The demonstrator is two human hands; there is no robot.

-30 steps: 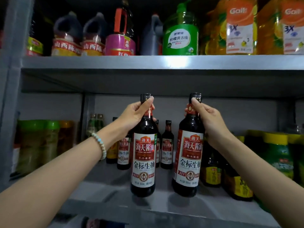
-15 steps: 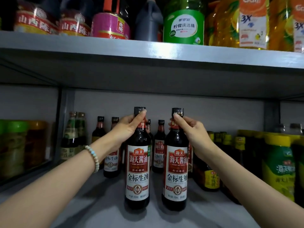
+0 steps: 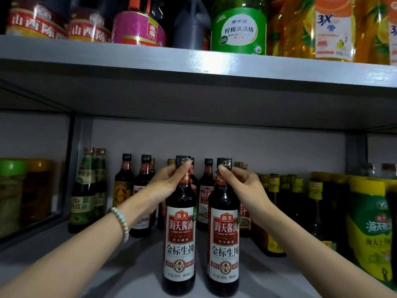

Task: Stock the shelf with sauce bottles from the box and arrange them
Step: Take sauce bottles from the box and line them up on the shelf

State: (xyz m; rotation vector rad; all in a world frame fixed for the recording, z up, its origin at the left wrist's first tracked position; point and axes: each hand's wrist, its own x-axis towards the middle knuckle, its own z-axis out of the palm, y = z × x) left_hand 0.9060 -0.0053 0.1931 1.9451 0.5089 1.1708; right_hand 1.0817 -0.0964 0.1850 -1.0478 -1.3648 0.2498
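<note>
Two dark soy sauce bottles with red and white labels stand upright side by side on the grey shelf (image 3: 133, 274). My left hand (image 3: 169, 183) grips the neck of the left bottle (image 3: 180, 239). My right hand (image 3: 242, 186) grips the neck of the right bottle (image 3: 224, 244). Both bottles rest on the shelf board, nearly touching each other. Behind them stand several more of the same sauce bottles (image 3: 205, 196) near the back wall. The box is out of view.
Green-labelled bottles (image 3: 86, 190) stand at the left, jars (image 3: 12, 196) beyond a metal post. Yellow-capped dark bottles (image 3: 313, 211) and a yellow-green jug (image 3: 369, 231) crowd the right. The upper shelf (image 3: 193, 67) holds vinegar jugs, a green detergent bottle (image 3: 238, 29) and orange bottles.
Both hands carried the two bottles deeper into the shelf and down onto the board, bringing them closer together. The view moved nearer the shelf.
</note>
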